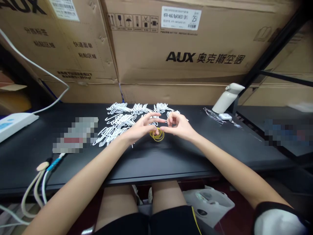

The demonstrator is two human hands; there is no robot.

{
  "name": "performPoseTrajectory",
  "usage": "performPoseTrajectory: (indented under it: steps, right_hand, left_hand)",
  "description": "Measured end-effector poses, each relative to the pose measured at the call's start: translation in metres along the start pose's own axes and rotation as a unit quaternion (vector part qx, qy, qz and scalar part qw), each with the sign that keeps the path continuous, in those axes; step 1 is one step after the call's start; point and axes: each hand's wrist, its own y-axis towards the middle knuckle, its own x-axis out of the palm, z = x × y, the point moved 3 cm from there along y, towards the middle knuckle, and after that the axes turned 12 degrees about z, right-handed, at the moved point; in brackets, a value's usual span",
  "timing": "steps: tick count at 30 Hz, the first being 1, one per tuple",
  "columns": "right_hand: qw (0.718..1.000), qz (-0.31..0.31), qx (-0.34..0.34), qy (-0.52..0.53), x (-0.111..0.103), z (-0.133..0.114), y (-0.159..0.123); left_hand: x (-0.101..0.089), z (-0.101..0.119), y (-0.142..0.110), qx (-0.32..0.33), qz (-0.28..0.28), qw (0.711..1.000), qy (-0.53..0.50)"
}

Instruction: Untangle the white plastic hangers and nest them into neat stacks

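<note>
One head-worn camera looks forward and down (close in) over the black table [171,163] toward stacked cartons [186,49].

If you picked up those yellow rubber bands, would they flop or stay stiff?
The yellow rubber bands would probably flop and sag, since they are thin loose loops lying flat on the black table. They look very light. Being rubbery, they would likely grip rather than slide when the left hand or right hand pushes them.

Both bare forearms extend forward and converge at centre. Left hand [140,129]: palm turned inward, fingers [153,116] spread and extended toward the other hand. Right hand [179,125]: fingers curled, tips pinched near the left fingertips. The hands nearly touch.
</note>
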Motion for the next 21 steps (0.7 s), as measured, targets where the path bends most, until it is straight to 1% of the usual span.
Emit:
performPoseTrajectory:
  steps: [2,4,6,8,11,16,19,21]
  right_hand:
    - [0.999,-0.001,0.032,-0.01,0.0,0.001,-0.001]
    - [0.997,-0.031,0.074,0.003,0.003,0.002,-0.004]
    - [0.99,-0.069,0.109,0.049,0.006,0.003,-0.006]
    - [0.983,-0.092,0.125,0.101,0.01,0.004,-0.007]
    - [0.976,-0.087,0.139,0.14,0.014,0.006,-0.008]
    - [0.973,-0.055,0.164,0.152,0.019,0.007,-0.011]
    - [0.967,-0.056,0.187,0.161,0.019,0.009,-0.011]
    - [0.965,-0.063,0.198,0.159,0.017,0.013,-0.008]
  left_hand:
    - [0.001,0.002,-0.001,0.005,0.006,1.0,-0.01]
    - [0.001,0.003,-0.002,0.006,0.009,1.0,-0.018]
    - [0.001,0.003,-0.002,0.002,0.01,1.0,-0.025]
    - [0.0,0.003,-0.002,-0.003,0.014,0.999,-0.032]
    - [0.0,0.004,-0.002,-0.007,0.016,0.999,-0.04]
    - [0.003,0.006,-0.004,-0.007,0.017,1.0,-0.025]
    - [0.002,0.005,-0.002,-0.005,0.021,1.0,-0.021]
    - [-0.001,0.002,0.001,0.002,0.035,0.999,-0.013]
